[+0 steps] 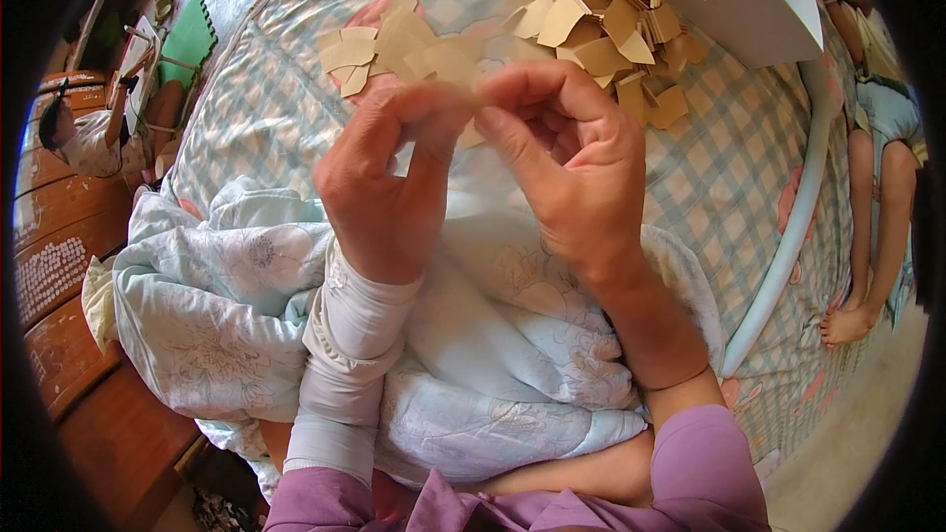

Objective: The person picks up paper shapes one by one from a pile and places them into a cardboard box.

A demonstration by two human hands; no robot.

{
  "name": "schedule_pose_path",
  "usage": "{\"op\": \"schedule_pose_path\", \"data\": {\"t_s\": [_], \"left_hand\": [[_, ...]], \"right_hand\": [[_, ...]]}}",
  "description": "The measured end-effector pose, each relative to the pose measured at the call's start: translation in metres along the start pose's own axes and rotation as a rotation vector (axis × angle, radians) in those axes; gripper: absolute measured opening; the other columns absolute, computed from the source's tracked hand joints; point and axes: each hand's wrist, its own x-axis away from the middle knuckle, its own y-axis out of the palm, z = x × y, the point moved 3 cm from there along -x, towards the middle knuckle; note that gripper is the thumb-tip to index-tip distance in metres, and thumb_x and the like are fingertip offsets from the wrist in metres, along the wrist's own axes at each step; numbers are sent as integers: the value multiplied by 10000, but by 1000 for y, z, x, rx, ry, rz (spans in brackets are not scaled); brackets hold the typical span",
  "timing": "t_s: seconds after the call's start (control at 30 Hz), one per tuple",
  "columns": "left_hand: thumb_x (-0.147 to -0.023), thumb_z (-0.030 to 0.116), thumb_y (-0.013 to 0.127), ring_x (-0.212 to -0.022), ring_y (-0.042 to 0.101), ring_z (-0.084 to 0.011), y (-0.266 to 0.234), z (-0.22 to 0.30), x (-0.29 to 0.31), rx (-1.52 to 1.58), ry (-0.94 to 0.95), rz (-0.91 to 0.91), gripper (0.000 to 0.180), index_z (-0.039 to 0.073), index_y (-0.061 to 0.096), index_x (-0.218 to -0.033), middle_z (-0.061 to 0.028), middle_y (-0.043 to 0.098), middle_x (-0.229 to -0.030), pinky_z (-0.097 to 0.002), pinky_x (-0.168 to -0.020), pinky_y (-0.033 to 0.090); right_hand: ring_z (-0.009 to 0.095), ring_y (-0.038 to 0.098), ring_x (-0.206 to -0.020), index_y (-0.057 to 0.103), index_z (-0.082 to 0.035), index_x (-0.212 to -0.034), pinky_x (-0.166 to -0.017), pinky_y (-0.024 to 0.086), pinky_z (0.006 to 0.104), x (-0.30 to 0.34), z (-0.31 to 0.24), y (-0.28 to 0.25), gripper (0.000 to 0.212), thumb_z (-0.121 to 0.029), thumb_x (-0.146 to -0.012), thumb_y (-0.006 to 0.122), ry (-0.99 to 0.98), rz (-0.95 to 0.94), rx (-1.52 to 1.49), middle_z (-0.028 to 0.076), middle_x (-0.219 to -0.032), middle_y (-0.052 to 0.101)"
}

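Fingertips of two hands, the left (379, 182) and the right (586, 163), nearly meet, thumb and forefinger curled together on each; one tan piece (443, 61) blurs there, and I cannot tell which hand grips it. Two groups of pieces lie beyond: a small cluster (347, 51) far left, a heap (629, 32) far right, too overlapped to count. One white box (734, 5) stands beside the heap. Two people sit around, one left (103, 138), one right (882, 172).

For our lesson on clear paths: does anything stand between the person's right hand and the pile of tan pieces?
Nothing visible does. The right hand is on the near side of the pile of tan pieces; the white panel stands at the pile's right, not between them.
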Motion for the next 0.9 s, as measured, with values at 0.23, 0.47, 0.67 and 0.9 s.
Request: {"op": "schedule_pose_path", "data": {"t_s": [0.23, 0.47, 0.67, 0.9], "left_hand": [[-781, -52, 625, -775, 577, -105, 0, 6, -1, 2, 76, -23, 104, -9, 592, -870, -48, 596, -822, -219, -688, 471], [-821, -89, 570, -835, 545, -76, 1, -1, 2, 391, -269, -106, 127, -31, 536, -928, -38, 564, -908, -201, -788, 437], [-817, -91, 572, -864, 561, -87, 1, 0, 1, 270, -158, -95, 127, -36, 551, -929, -30, 572, -887, -206, -782, 450], [-819, -84, 573, -844, 562, -86, 1, -1, 3, 103, -110, -41, 100, -32, 556, -902, -29, 567, -853, -213, -753, 462]], "right_hand": [[66, 561, -751, 599, -2, -894, -706, 474, 212, 2, -15, -2, 87, 30, -817, 621, -377, 23, 487, 19, -869, 613], [56, 567, -762, 598, -2, -894, -715, 468, 191, 1, -1, -2, 88, 27, -815, 624, -34, 48, 21, 11, -849, 611], [122, 626, -708, 607, -11, -877, -678, 494, 242, -2, 3, 1, 81, -3, -797, 618, 39, 47, -4, 66, -803, 640], [50, 566, -726, 610, -3, -856, -696, 466, 189, 1, -5, -1, 34, 6, -824, 616, -182, 36, 327, -1, -826, 614]]}}
